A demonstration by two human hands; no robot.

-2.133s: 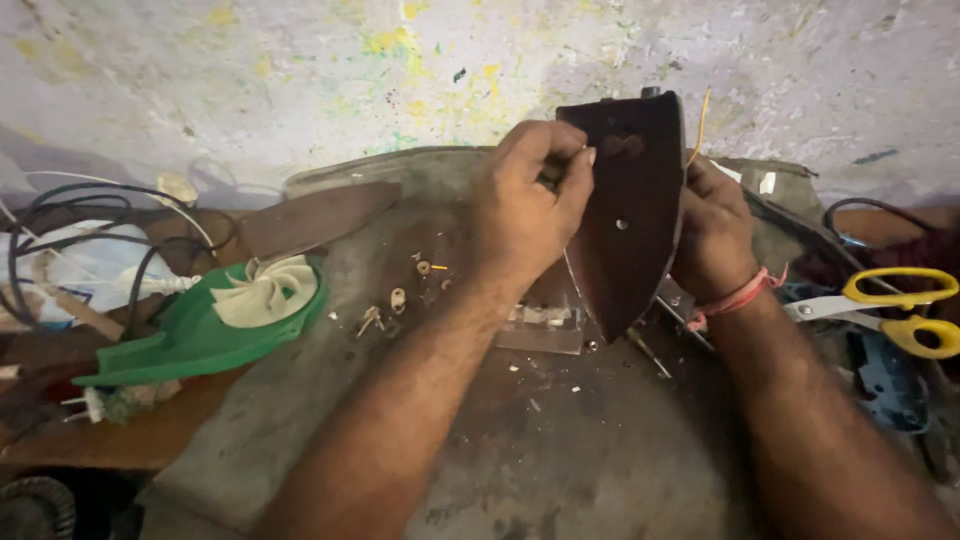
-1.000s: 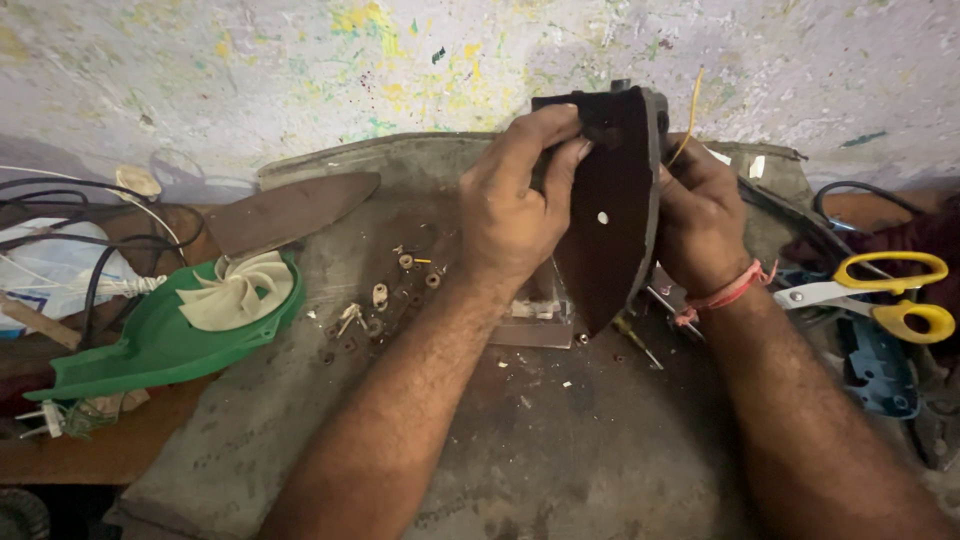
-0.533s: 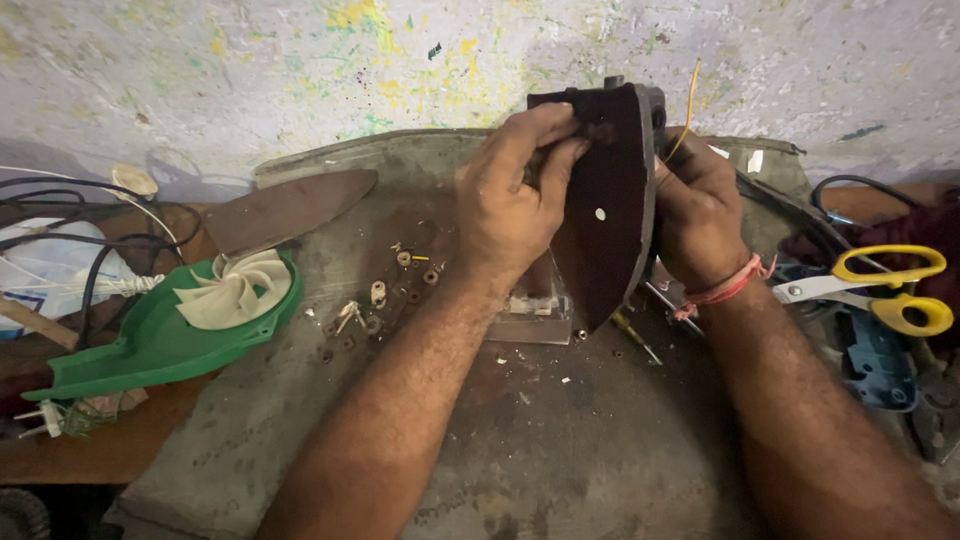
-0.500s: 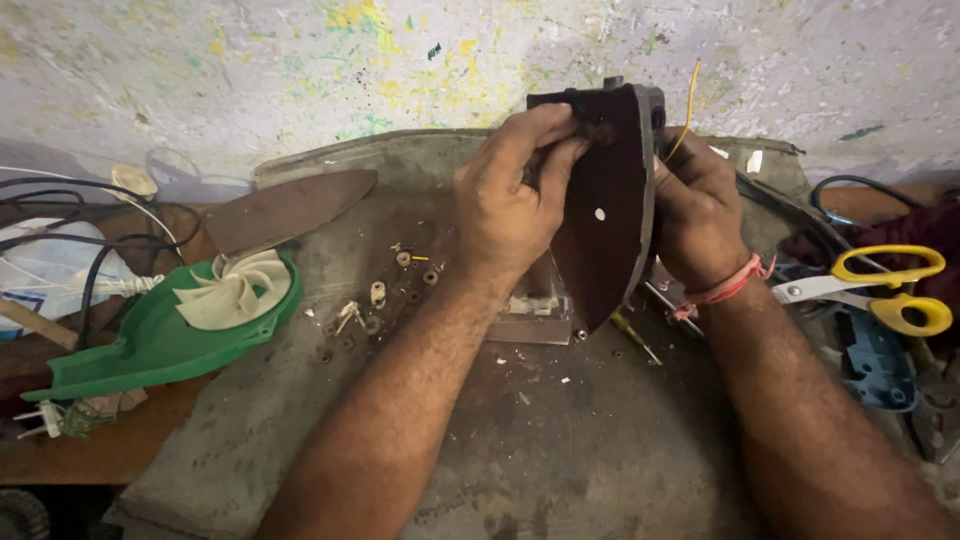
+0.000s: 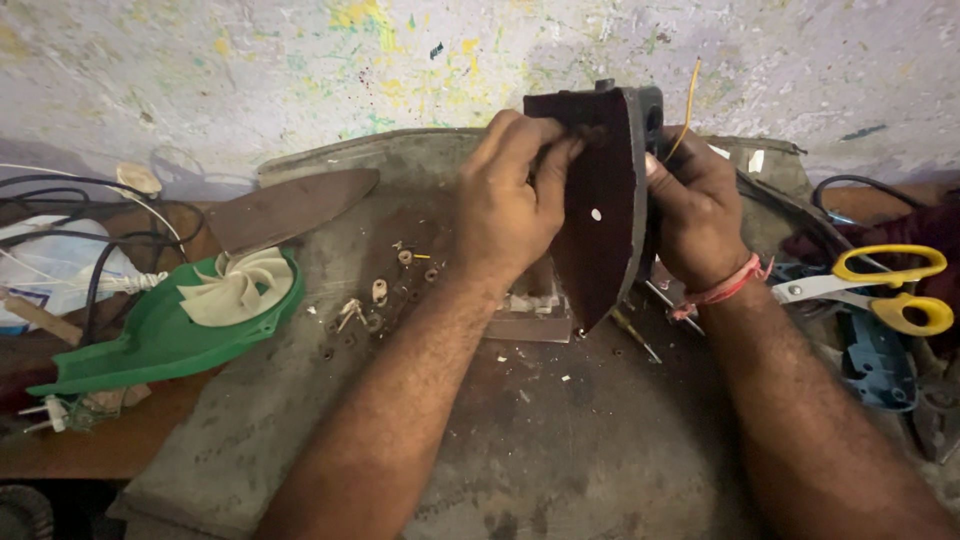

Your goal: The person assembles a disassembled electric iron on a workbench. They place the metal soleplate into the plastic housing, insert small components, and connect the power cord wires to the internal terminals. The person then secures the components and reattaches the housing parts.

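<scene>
Iron soleplate (image 5: pixel 600 215) between both hands

Iron soleplate (image 5: pixel 600 230) in hands: dark brown metal, matt, dull, scorched-looking. Second flat plate (image 5: pixel 290 205) on bench: same rusty-brown metal, matt. Bench top (image 5: pixel 560 450): grey, rough, stained, gritty, material unclear. Fan housing (image 5: pixel 150 340): green plastic, smooth, slight sheen; impeller (image 5: pixel 235 287) cream plastic, matt. Scissors (image 5: pixel 870 285): glossy yellow plastic handles, bare steel blades. Small screws and bits (image 5: pixel 385 295): brassy and pale metal. Wall (image 5: pixel 250 70): rough plaster, flaking paint. Wrist thread (image 5: pixel 725 290): red cloth.
</scene>
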